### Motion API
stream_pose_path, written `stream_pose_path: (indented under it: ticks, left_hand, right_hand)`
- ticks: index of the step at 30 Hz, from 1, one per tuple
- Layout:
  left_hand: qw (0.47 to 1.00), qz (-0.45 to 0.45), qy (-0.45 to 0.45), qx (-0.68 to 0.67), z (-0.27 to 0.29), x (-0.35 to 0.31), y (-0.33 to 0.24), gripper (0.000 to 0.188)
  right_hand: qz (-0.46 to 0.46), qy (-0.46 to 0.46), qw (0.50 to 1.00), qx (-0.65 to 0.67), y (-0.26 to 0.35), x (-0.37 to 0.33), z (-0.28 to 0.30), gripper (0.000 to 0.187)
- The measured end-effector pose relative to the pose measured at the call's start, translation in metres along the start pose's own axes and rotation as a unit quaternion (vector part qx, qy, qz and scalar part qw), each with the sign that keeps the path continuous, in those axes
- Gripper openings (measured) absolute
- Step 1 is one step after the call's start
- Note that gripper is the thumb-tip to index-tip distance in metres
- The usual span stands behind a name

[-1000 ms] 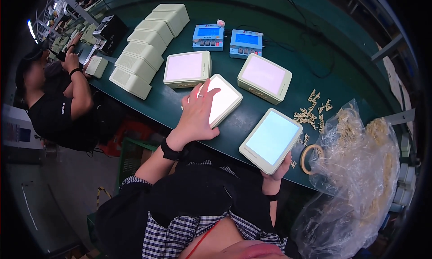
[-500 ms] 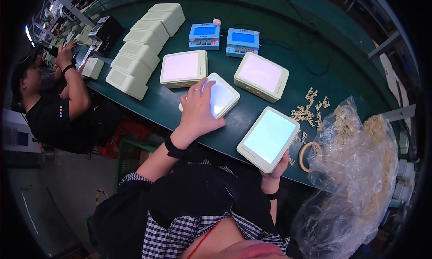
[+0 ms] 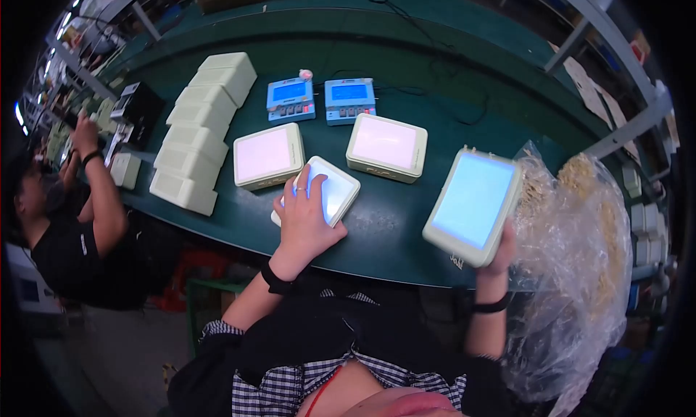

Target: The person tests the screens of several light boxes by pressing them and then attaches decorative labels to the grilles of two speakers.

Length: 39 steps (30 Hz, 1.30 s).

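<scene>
My left hand (image 3: 308, 218) rests on a cream device with a lit screen (image 3: 337, 189), its fingers spread over the white-blue panel and its thumb beyond the near edge. To the right, my right hand (image 3: 500, 250) grips another cream screen device (image 3: 473, 199) by its lower right edge; the panel glows pale blue. It is tilted and held up above the table, with my fingers behind it out of sight. Two similar devices with pinkish lit panels lie just beyond, a left one (image 3: 267, 152) and a right one (image 3: 388, 143).
A slanting row of cream housings (image 3: 190, 149) lies at the left. Two blue meters with displays, one left (image 3: 291, 98) and one right (image 3: 349, 100), stand at the back. A clear plastic bag (image 3: 565, 272) fills the right side. Another person (image 3: 94, 221) works at far left.
My right hand has raised its device and moved it right, over the small tan pieces. My left hand stays on its device. The whole view has shifted.
</scene>
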<state>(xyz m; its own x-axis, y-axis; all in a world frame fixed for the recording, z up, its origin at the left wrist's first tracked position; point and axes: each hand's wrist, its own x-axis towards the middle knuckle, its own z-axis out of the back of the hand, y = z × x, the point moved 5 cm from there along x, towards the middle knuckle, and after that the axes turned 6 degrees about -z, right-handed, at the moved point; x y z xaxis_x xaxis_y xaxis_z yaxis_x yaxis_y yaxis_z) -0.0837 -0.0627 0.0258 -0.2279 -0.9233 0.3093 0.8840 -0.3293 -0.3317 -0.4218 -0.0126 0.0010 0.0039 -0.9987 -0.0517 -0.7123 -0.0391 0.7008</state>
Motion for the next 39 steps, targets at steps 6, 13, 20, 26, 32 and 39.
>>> stream_pose_path:
  ticks: [6, 13, 20, 26, 32, 39]
  left_hand:
    - [1.000, -0.023, -0.004, -0.005, 0.000, 0.004, -0.005, 0.081]
    - [1.000, -0.012, 0.006, -0.008, 0.003, 0.004, -0.004, 0.080]
    - [0.999, -0.021, 0.039, -0.003, 0.010, 0.008, -0.005, 0.080]
    - [0.998, -0.009, 0.063, -0.014, 0.011, 0.018, -0.005, 0.079]
    - [0.998, -0.010, 0.059, 0.005, 0.009, 0.021, -0.005, 0.079]
    - [0.998, -0.009, 0.061, -0.019, 0.011, 0.022, -0.009, 0.078]
  right_hand:
    - [0.008, -0.090, 0.983, -0.160, 0.136, 0.114, 0.010, 0.051]
    - [0.026, -0.237, 0.933, -0.268, 0.190, 0.224, 0.056, 0.054]
    - [-0.002, -0.284, 0.913, -0.292, 0.180, 0.318, 0.128, 0.055]
    - [0.000, -0.270, 0.909, -0.317, 0.180, 0.370, 0.165, 0.059]
    - [0.004, -0.271, 0.897, -0.348, 0.207, 0.383, 0.193, 0.056]
    - [-0.010, -0.322, 0.694, -0.644, 0.276, 0.380, 0.233, 0.074]
